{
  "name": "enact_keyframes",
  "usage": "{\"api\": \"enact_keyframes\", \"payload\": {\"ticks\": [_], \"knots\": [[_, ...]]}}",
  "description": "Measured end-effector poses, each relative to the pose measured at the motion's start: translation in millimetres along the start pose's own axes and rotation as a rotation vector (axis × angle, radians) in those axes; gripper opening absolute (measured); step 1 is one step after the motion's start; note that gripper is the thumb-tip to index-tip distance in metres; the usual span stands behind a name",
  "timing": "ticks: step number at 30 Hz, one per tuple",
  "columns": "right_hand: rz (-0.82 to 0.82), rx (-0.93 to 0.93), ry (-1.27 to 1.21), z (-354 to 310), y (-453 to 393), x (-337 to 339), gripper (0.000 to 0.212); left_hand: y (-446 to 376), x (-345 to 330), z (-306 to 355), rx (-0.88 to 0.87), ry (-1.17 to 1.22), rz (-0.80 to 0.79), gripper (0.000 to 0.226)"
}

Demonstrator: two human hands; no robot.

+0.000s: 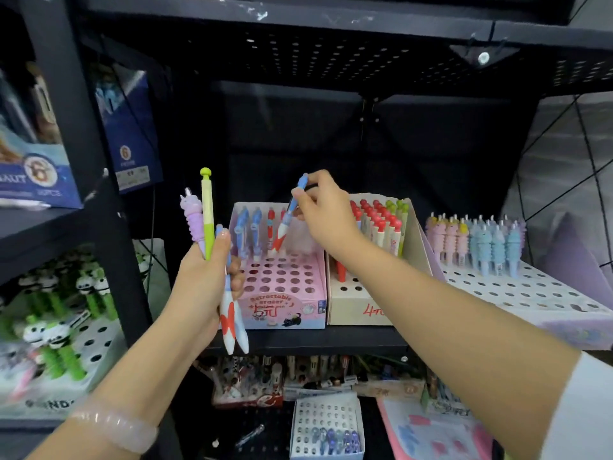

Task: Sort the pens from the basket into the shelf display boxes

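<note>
A person's two bare forearms reach forward from the bottom of the view toward a dark metal shelf. Nearest, the left wrist wears a pale pink bracelet (114, 426). The left hand (207, 280) is curled around a bundle of pens: a purple unicorn-topped pen (192, 220) and a yellow and green pen (207, 210) stick up above the fist, while two white pens with red and blue markings (234, 320) hang down below it.

Further forward and to the right, the right hand (323, 207) pinches a blue, white and red pen (290, 210) between thumb and fingers. The pen is tilted, its lower tip at the back rows of a pink display box (288, 313) that stands on the shelf (298, 341). The box's top is a grid of round holes, most of them unfilled; a few blue and red pens stand upright in its back row.

Just beside it on the right stands a cream display box (358, 303) with red- and green-topped pens packed upright at its rear. Further right, a wide white perforated tray (530, 290) holds rows of pink and blue pens along its back edge.

At the left, a neighbouring shelf holds green panda-topped pens (59, 336), blurred. On the lower shelf, beneath the hands, sits a small white box with holes (326, 426) holding a few blue pens. Behind everything is a black perforated back panel (331, 58).
</note>
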State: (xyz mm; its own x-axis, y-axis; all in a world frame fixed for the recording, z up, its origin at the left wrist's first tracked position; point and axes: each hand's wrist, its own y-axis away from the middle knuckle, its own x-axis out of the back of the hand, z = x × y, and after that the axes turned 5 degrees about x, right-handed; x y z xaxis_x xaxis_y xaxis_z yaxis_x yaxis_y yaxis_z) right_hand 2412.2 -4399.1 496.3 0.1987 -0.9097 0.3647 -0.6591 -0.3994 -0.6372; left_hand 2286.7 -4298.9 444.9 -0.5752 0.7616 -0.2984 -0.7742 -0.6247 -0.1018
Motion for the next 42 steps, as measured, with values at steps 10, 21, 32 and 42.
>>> {"api": "enact_keyframes", "payload": {"ticks": [10,21,32,42], "knots": [[-0.298,-0.013,0.420,20,-5,-66,0.029,-11,24,-17,0.004,-0.055,0.010,0.023],[-0.169,-0.080,0.138,-3,12,-47,0.029,-8,23,-17,-0.043,-0.030,-0.077,0.020],[-0.199,-0.202,-0.221,-8,50,0,0.024,9,-24,-24,-0.024,-0.009,-0.143,0.020],[-0.338,-0.323,-0.683,-2,40,-5,0.019,2,-12,-20,0.057,0.041,-0.123,0.022]]}}
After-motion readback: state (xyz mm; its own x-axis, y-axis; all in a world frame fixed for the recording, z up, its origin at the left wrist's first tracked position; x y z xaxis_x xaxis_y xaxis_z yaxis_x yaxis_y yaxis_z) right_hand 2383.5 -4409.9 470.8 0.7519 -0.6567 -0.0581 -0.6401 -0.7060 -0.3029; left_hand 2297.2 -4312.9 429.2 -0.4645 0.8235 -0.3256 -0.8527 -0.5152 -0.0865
